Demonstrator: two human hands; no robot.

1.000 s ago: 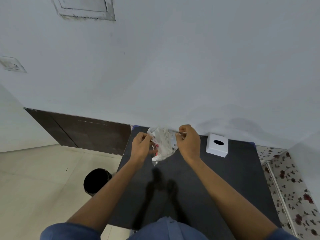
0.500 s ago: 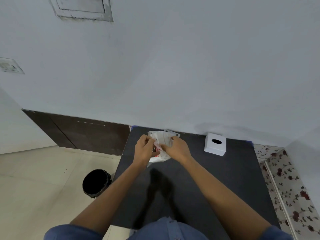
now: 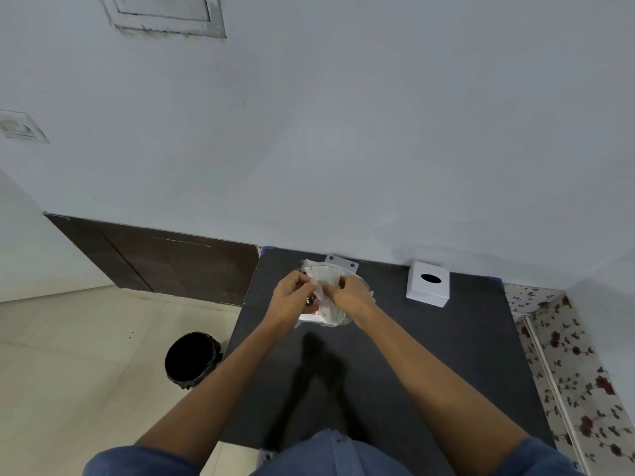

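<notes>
- Two blue sleeves [image 3: 137, 462] sit at 6 o'clock in the view, and bare forearms run from them toward the middle of the dark surface [image 3: 429, 355].
- The arms' shadow falls on the surface between the forearms.
- The left hand [image 3: 292, 300] has its fingers curled and pinches the left side of a crinkled white plastic bag [image 3: 324, 273].
- The right hand [image 3: 350, 295] is curled too, gripping the same bag from its right side, with the knuckles toward the camera.
- The two hands are nearly touching. The bag bunches between and behind them over the far middle of the surface, with a bit of red print showing low between the hands. What is inside cannot be made out.
- From the hands, a black bin [image 3: 192, 359] stands at 8 o'clock on the pale floor [image 3: 68, 355], just beside the surface's left edge.
- At 4 o'clock a flower-patterned sheet [image 3: 567, 355] runs along the surface's right side.
- At 3 o'clock a white box [image 3: 427, 284] with an oval hole on top stands near the surface's far edge, well apart from the bag.
- At 12 o'clock a flat white plate [image 3: 342, 262] with two small holes peeks out just behind the bag, by the wall.
- At 10 o'clock a brown panel [image 3: 165, 259] lines the foot of the grey wall [image 3: 343, 132].
- Higher on that wall are a switch plate [image 3: 20, 127] at the left and a framed hatch [image 3: 165, 12] at the top.
</notes>
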